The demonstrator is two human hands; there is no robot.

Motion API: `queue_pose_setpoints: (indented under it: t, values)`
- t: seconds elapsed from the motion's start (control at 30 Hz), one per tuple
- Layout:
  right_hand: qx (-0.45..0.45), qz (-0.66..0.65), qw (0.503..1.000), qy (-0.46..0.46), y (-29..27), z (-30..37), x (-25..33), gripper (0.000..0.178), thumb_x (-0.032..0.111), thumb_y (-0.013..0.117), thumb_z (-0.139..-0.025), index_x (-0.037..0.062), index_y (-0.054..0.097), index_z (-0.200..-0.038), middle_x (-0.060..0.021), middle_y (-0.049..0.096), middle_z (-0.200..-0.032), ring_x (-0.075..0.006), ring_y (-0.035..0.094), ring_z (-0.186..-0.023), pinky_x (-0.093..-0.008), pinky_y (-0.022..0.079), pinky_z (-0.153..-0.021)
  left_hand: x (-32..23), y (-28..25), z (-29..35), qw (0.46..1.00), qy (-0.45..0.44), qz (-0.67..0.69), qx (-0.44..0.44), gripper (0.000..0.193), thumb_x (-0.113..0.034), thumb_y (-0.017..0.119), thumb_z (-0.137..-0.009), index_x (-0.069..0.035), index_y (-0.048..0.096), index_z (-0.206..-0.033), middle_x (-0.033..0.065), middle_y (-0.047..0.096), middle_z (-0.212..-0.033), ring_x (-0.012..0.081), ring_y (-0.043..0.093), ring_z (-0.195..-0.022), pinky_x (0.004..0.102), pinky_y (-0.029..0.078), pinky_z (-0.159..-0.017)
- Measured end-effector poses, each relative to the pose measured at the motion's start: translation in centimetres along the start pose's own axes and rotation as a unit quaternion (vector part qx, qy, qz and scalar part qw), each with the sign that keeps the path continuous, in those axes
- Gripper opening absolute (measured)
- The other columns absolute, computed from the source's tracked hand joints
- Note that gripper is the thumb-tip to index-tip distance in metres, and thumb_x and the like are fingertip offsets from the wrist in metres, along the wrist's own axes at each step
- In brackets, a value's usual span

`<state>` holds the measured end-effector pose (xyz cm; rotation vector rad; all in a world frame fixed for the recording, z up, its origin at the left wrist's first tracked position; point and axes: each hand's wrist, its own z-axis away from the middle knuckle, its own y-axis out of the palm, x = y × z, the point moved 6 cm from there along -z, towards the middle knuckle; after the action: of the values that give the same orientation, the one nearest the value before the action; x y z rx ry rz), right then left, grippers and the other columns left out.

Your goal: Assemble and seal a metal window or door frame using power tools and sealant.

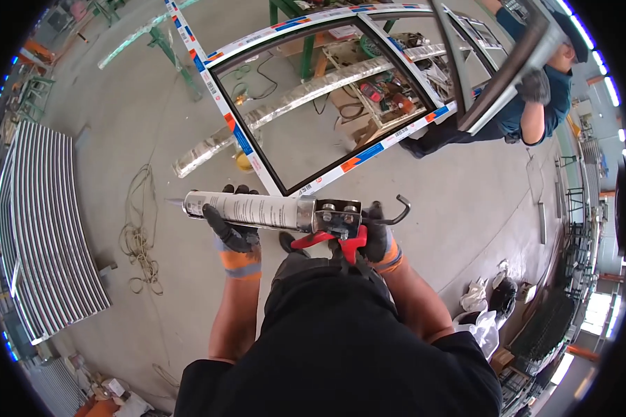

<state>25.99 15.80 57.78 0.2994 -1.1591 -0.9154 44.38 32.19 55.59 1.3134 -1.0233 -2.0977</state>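
Note:
In front of my body I hold a caulking gun (338, 217) level, its red handle and trigger (353, 243) hanging below the metal frame. A white printed sealant tube (257, 210) lies in it, with its pointed nozzle to the left. My left hand (235, 235), in a black and orange glove, supports the tube from below, thumb across its near side. Gloved likewise, my right hand (378, 240) is closed at the gun's rear, partly hidden behind the handle. Past that hand the hooked metal rod (400, 210) sticks out to the right.
A large window frame (240, 139) with printed protective film lies ahead on wrapped supports (212, 153). At upper right a co-worker (535, 104) holds a dark frame piece (504, 69). Metal profiles (49, 229) are stacked left, near a tangled rope (140, 240). Bags (483, 326) sit lower right.

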Motion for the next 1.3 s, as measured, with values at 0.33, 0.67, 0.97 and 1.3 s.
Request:
queue_pose_setpoints:
  t: [0.33,0.67,0.97,1.3]
  values:
    - [-0.09,0.035,0.991,-0.092,0.4,0.1,0.5,0.075,0.061,0.023,-0.099,-0.003,0.06,-0.115,-0.0142,0.068,-0.082,-0.0196,0.066,-0.067,-0.0316,0.054,-0.06,1.5,-5.3,0.4,0.994,-0.071,0.015,-0.078,0.056,-0.045,0.063,-0.092,-0.002,0.051,-0.126,0.0175,0.06,-0.118,0.0315,0.06,-0.108,0.048,0.05,-0.095]
    - [-0.096,0.236,0.957,-0.141,-0.4,0.4,1.4,0.02,0.016,0.059,-0.094,0.0007,0.063,-0.107,-0.0064,0.065,-0.076,-0.0127,0.061,-0.061,-0.0256,0.048,-0.053,0.5,2.4,-0.8,0.999,-0.023,0.024,0.023,0.056,-0.044,0.061,-0.09,-0.008,0.048,-0.13,0.0139,0.061,-0.118,0.0292,0.06,-0.109,0.047,0.048,-0.098]
    - [-0.099,0.015,0.952,-0.291,-7.6,-1.2,1.1,0.036,0.035,0.048,-0.101,0.0043,0.049,-0.121,-0.0127,0.06,-0.106,-0.0237,0.064,-0.09,-0.0361,0.056,-0.071,5.1,7.5,0.0,0.993,-0.01,-0.096,0.072,0.048,-0.005,0.066,-0.091,0.003,0.043,-0.132,0.0142,0.065,-0.114,0.0214,0.065,-0.102,0.0336,0.053,-0.09]
    - [-0.197,0.109,0.902,-0.369,-16.4,1.0,1.9,0.019,0.017,0.052,-0.097,0.0029,0.052,-0.11,-0.0086,0.057,-0.109,-0.0189,0.056,-0.105,-0.0341,0.048,-0.091,9.9,11.4,1.4,0.983,-0.011,-0.127,0.132,0.051,-0.006,0.066,-0.09,0.004,0.044,-0.135,0.0138,0.064,-0.119,0.0197,0.063,-0.107,0.0321,0.05,-0.095]
